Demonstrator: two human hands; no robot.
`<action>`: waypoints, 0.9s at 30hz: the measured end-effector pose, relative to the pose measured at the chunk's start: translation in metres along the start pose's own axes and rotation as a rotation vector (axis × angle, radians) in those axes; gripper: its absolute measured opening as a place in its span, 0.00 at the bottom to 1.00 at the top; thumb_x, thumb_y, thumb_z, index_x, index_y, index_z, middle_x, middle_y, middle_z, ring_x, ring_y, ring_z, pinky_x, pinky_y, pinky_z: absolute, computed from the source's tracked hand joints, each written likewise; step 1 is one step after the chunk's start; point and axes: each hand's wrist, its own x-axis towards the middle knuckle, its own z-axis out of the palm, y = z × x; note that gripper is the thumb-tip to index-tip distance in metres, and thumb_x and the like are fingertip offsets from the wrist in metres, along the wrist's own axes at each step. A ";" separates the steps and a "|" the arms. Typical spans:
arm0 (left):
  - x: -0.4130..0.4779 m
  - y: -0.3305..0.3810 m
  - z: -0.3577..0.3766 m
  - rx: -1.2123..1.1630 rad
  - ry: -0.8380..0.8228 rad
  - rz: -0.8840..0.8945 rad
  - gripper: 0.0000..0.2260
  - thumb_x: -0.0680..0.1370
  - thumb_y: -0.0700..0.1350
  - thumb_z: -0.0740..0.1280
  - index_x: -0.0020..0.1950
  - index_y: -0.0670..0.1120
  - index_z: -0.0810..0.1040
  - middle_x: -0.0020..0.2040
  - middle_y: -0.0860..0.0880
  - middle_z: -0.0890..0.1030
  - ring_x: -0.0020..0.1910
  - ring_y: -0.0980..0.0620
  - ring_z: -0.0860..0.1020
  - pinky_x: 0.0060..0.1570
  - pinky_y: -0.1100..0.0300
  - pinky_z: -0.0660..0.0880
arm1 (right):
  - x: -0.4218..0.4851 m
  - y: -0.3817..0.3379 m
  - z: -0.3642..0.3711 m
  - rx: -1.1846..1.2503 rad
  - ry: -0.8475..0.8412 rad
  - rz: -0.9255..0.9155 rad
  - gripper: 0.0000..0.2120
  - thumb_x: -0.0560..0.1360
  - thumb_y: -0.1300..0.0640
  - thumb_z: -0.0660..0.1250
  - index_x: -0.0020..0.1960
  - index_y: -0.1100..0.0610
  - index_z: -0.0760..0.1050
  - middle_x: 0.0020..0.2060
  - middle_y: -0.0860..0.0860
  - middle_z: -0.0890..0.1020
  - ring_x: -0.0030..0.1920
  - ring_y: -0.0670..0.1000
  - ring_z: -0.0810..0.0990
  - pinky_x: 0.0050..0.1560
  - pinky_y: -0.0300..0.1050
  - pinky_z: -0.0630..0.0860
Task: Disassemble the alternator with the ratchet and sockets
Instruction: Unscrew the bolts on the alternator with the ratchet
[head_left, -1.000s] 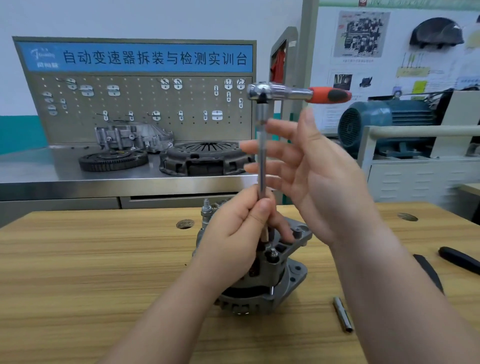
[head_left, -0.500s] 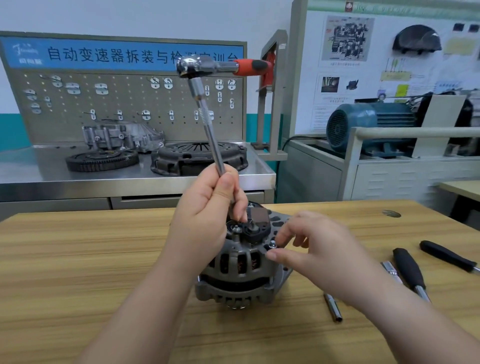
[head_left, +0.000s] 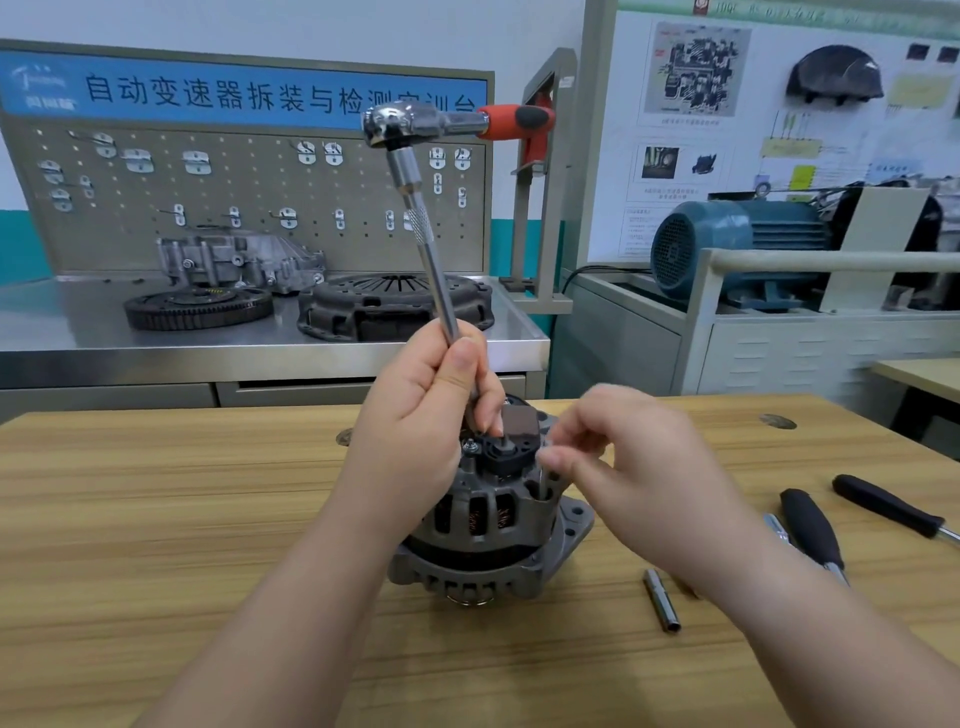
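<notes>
Table (head_left: 156, 519) spans the lower frame; alternator (head_left: 483, 525) stands at centre, pulley end down, probably so the rear fasteners face up. Left hand (head_left: 415, 431) is clamped round the low end of the bar (head_left: 439, 280), just above the alternator's black rear cap. Holding it that low likely steadies the tip; the tip itself is hidden behind the fingers. The bar leans up and left to the ratchet (head_left: 415, 124) at upper centre, whose red handle points right and is unheld. Right hand (head_left: 639, 467) has its fingers drawn together at the alternator's upper right edge, seemingly at a fastener. Blur hides whether anything is gripped, so cannot tell. Count: one alternator, one ratchet, one bar. At lower right lie two black-handled drivers (head_left: 810, 525) and one loose socket (head_left: 661, 600).
</notes>
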 end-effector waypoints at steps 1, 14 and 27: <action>0.000 0.000 0.000 0.002 -0.002 -0.005 0.10 0.80 0.45 0.53 0.40 0.46 0.68 0.27 0.53 0.71 0.29 0.55 0.72 0.36 0.65 0.73 | 0.004 -0.004 -0.005 0.013 0.014 -0.010 0.07 0.72 0.49 0.68 0.37 0.46 0.73 0.36 0.43 0.77 0.40 0.42 0.74 0.42 0.35 0.71; -0.003 0.001 0.004 -0.022 -0.014 -0.008 0.10 0.80 0.46 0.53 0.41 0.47 0.69 0.27 0.54 0.72 0.30 0.54 0.72 0.37 0.64 0.73 | 0.019 0.072 -0.041 0.064 -0.355 0.505 0.09 0.74 0.50 0.71 0.38 0.53 0.81 0.31 0.46 0.82 0.36 0.44 0.79 0.33 0.37 0.73; -0.007 -0.007 0.006 -0.004 -0.063 -0.040 0.11 0.80 0.46 0.54 0.40 0.49 0.70 0.28 0.55 0.72 0.30 0.53 0.72 0.37 0.62 0.72 | 0.013 0.114 0.032 -0.403 -0.706 0.630 0.12 0.75 0.48 0.70 0.49 0.57 0.80 0.41 0.49 0.80 0.44 0.50 0.78 0.40 0.42 0.73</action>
